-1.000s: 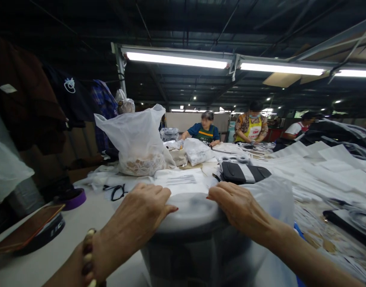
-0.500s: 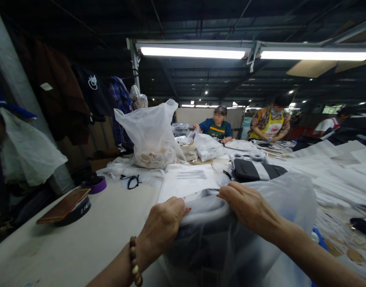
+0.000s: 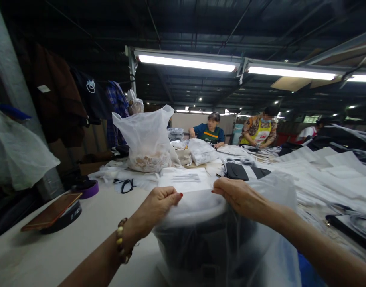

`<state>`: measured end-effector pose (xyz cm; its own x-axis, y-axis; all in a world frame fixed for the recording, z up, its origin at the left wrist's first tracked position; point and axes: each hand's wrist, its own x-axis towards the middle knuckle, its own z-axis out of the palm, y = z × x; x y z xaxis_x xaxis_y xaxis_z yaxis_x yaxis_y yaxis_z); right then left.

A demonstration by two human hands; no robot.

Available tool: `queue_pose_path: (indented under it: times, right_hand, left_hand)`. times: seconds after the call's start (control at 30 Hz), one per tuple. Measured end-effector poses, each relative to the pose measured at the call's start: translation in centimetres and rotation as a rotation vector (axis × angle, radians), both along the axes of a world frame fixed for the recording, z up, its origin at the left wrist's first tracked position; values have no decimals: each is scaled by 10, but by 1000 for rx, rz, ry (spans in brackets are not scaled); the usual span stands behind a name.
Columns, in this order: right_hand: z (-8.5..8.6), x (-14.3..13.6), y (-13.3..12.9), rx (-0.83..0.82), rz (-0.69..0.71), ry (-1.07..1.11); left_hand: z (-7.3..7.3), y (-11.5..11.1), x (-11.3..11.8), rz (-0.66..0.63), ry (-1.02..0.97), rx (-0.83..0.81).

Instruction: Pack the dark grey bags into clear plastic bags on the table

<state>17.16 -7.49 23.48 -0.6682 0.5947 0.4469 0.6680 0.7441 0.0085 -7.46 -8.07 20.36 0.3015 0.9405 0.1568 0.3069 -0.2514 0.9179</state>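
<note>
A translucent plastic bag stands at the table's near edge, around a bulky dark item with something pale across its top. My left hand is closed at the left of the bag's top edge, thumb and fingers pinched together. Opposite it, my right hand grips the right side of the same edge. Between the two hands the film looks pulled taut. Beyond them lies a stack of white printed plastic bags. What the dark item is cannot be made out through the film.
On the left, a phone lies on a black roll, near purple tape. A tall white bag of scraps stands behind. A dark case and white sheets lie to the right. Two co-workers work across the table.
The view has shifted a little. My left hand has moved left and the gap between my hands is wider. The plastic now lies smoother over the item's top.
</note>
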Motion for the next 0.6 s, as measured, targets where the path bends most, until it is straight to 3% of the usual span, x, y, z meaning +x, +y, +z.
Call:
queue_pose_path:
  times: [0.17,0.3,0.47,0.6]
  right_hand:
    - [0,6,-8,-67,-88,-54]
    - [-1,8,-13,-16,-94,-107]
    - [-4,4,-12,90,-69,-153]
    - [-1,0,-12,81,-55,-129]
  left_hand:
    - [17,-1,-1,-167,-34,-269]
    - [6,-5,0,-254,-98,-383]
    - [-16,-17,7,-180,-163,-311]
    - [-8,-22,6,-231,-67,-279]
